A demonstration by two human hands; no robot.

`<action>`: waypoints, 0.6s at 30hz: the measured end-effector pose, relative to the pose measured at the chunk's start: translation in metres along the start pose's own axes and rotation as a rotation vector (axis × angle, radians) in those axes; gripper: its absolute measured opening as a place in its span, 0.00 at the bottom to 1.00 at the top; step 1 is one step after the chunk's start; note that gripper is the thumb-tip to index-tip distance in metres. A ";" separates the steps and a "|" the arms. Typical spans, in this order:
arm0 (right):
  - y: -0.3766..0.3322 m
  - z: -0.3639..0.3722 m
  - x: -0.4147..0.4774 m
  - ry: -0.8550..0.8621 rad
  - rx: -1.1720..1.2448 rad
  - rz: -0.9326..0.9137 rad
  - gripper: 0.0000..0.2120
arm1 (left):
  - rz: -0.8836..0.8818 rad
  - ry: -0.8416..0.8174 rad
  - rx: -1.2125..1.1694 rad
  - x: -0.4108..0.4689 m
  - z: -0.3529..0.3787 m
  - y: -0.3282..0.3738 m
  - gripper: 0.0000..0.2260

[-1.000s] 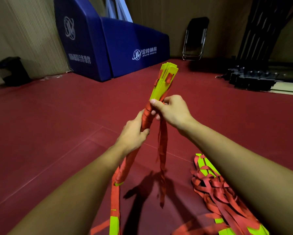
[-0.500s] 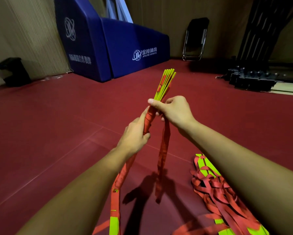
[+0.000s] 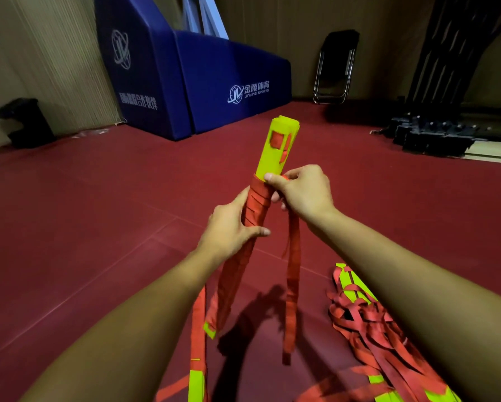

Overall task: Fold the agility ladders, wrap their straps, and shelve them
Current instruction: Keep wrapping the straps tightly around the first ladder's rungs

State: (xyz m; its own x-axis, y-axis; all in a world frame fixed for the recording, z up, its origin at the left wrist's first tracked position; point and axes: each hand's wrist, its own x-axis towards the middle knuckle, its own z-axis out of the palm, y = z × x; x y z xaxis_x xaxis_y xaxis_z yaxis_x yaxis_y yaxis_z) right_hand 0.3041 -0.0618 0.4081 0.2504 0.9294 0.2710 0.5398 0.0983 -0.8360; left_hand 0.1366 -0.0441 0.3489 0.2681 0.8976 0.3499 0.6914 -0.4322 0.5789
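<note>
Now my left hand (image 3: 231, 227) clamps the folded ladder (image 3: 281, 146) steady so my right hand (image 3: 304, 190) can pinch its strap (image 3: 292, 271) taut for wrapping.

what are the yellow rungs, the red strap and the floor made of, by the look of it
Yellow rungs: likely plastic, smooth and matte; thin stiff slats stacked flat, holding straight above the grip.
Red strap: woven fabric webbing, matte; it hangs limp with loose threads at the edge.
Floor: perhaps vinyl or rubber sheet; dark red, faint sheen, thin seam lines.
</note>
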 end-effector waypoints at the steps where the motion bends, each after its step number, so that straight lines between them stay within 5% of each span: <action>1: 0.001 0.001 -0.001 0.007 -0.026 0.019 0.23 | 0.018 0.043 0.124 -0.001 -0.001 0.000 0.37; 6: 0.002 0.010 -0.002 0.064 -0.044 0.108 0.33 | 0.059 0.071 0.387 -0.006 -0.005 0.014 0.30; 10: 0.003 0.008 0.002 0.068 -0.001 0.094 0.26 | 0.055 0.074 0.381 -0.007 -0.003 0.021 0.28; 15: -0.002 0.006 0.003 -0.077 0.130 -0.078 0.22 | -0.139 -0.188 -0.232 0.002 -0.004 0.021 0.13; 18: -0.001 0.010 0.002 -0.109 0.134 -0.125 0.22 | -0.239 -0.320 -0.502 0.003 -0.007 0.021 0.17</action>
State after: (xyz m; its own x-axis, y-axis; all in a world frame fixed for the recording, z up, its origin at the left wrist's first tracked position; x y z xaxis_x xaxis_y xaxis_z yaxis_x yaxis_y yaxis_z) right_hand 0.2955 -0.0566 0.4050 0.0958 0.9393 0.3294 0.4472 0.2550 -0.8573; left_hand 0.1466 -0.0512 0.3674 0.3861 0.9222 -0.0231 0.3789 -0.1357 0.9154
